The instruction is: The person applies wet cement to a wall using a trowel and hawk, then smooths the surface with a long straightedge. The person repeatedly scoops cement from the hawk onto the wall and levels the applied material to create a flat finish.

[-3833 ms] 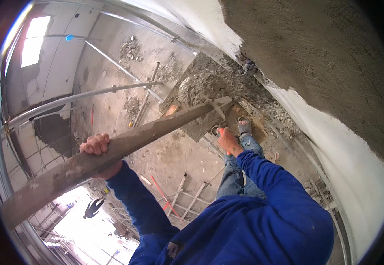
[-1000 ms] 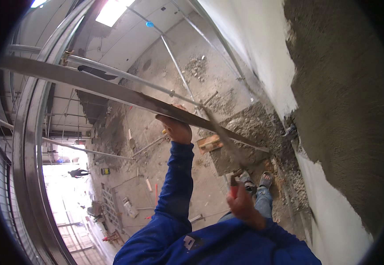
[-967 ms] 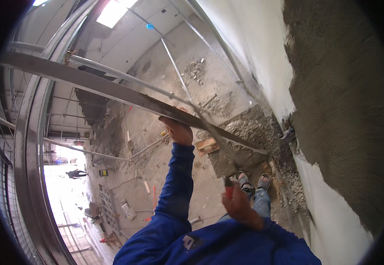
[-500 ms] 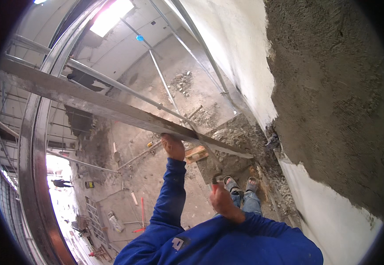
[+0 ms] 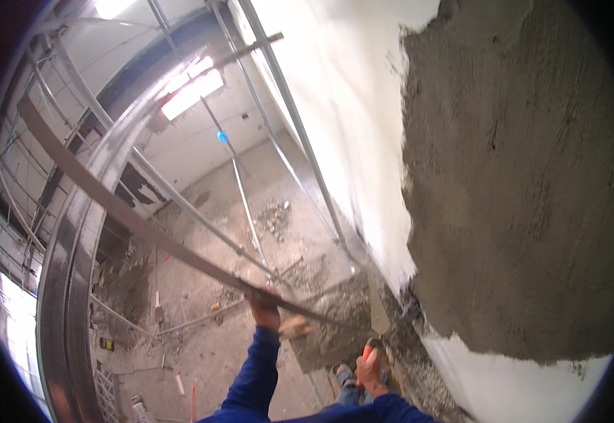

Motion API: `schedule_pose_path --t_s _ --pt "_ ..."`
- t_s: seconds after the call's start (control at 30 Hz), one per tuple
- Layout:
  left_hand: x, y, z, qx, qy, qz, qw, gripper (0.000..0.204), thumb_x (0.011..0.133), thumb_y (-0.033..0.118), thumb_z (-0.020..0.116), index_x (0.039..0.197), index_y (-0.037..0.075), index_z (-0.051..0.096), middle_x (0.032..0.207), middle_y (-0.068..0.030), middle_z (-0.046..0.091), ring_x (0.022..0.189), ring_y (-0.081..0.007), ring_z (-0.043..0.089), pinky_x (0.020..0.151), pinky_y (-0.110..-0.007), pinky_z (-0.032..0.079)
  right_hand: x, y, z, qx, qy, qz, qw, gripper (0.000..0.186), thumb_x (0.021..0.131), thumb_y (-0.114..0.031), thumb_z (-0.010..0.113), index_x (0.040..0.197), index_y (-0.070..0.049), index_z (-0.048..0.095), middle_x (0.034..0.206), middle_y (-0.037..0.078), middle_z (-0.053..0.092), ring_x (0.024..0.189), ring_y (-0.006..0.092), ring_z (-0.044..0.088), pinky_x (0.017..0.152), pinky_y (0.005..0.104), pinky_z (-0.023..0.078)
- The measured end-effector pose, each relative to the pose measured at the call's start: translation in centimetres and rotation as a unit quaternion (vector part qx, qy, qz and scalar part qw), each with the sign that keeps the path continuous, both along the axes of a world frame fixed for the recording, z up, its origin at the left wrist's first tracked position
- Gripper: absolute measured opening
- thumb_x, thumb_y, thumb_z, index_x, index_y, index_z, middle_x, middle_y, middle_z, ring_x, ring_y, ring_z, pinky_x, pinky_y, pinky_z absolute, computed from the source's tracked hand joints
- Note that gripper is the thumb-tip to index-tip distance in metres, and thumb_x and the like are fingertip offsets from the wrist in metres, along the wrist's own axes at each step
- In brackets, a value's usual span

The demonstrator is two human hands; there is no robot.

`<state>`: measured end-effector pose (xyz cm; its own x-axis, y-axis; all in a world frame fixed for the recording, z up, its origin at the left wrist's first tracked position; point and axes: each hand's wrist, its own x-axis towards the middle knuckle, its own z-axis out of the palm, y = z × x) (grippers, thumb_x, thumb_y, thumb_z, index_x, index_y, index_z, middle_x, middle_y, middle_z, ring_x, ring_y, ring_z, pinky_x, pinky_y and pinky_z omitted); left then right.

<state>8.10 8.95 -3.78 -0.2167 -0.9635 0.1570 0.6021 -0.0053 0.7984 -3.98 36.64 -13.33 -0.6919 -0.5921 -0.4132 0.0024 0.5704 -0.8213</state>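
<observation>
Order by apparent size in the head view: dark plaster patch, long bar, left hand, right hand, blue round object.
1. Dark plaster patch
2. Long bar
3. Left hand and right hand, too alike to rank
4. Blue round object

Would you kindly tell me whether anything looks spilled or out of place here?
Loose rubble litters the floor ahead, looking untidy. The gray plaster on the white wall at right has a ragged, uneven edge. The long bar in the left hand looks bowed, though fisheye distortion may cause that.
</observation>
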Motion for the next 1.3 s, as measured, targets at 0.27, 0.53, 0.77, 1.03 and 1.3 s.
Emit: schedule_pose_path --t_s 0.27,0.53,0.77,1.03,1.3 --pt "0.7 3.5 1.5 -0.022 0.011 -0.011 1.0 0.04 0.088 0.048 0.045 0.081 0.008 0.044 0.072 -0.0074 0.045 0.066 -0.0203 0.045 0.065 -0.033 0.04 -2.5 -1.2 -2.6 0.028 0.052 0.029 0.998 0.043 0.074 -0.021 0.053 0.108 0.006 0.046 0.08 0.025 0.058 0.068 0.0407 0.06 0.058 0.0488 0.048" --pt "3.2 4.0 0.9 0.01 -0.002 0.007 1.0 0.039 0.088 0.046 0.042 0.082 0.007 0.045 0.072 -0.0077 0.045 0.066 -0.0206 0.044 0.066 -0.034 0.039 -3.6 -3.2 -9.9 0.083 0.06 0.178 0.979 0.038 0.076 -0.025 0.055 0.103 0.002 0.053 0.089 0.026 0.062 0.086 0.044 0.059 0.073 0.0497 0.048" --pt "2.5 3.8 1.8 -0.076 -0.065 -0.024 0.995 0.045 0.087 0.05 0.04 0.081 0.006 0.047 0.072 -0.0102 0.048 0.068 -0.0209 0.047 0.069 -0.033 0.04 -3.8 -0.2 -6.7 0.057 0.075 0.105 0.99 0.035 0.074 -0.022 0.055 0.1 0.003 0.052 0.087 0.029 0.06 0.083 0.0447 0.059 0.071 0.0511 0.047" --pt "-2.3 1.1 1.6 -0.023 -0.071 0.027 0.997 0.057 0.09 0.062 0.033 0.086 0.007 0.049 0.077 -0.0057 0.049 0.07 -0.0202 0.048 0.07 -0.036 0.043 -4.6 6.4 -8.2 0.215 -0.191 0.048 0.957 0.029 0.074 -0.017 0.056 0.093 0.005 0.058 0.077 0.024 0.063 0.063 0.0356 0.064 0.057 0.0436 0.051" --pt "-7.2 -2.4 0.6 -0.336 -0.503 0.238 0.76 0.047 0.089 0.008 0.055 0.125 -0.002 0.028 0.095 -0.0203 0.059 0.085 -0.0369 0.059 0.075 -0.047 0.044 -2.6 9.9 -18.3 0.249 -0.278 0.081 0.924 0.021 0.079 -0.011 0.05 0.085 0.006 0.06 0.068 0.02 0.062 0.054 0.0303 0.062 0.052 0.0411 0.048"
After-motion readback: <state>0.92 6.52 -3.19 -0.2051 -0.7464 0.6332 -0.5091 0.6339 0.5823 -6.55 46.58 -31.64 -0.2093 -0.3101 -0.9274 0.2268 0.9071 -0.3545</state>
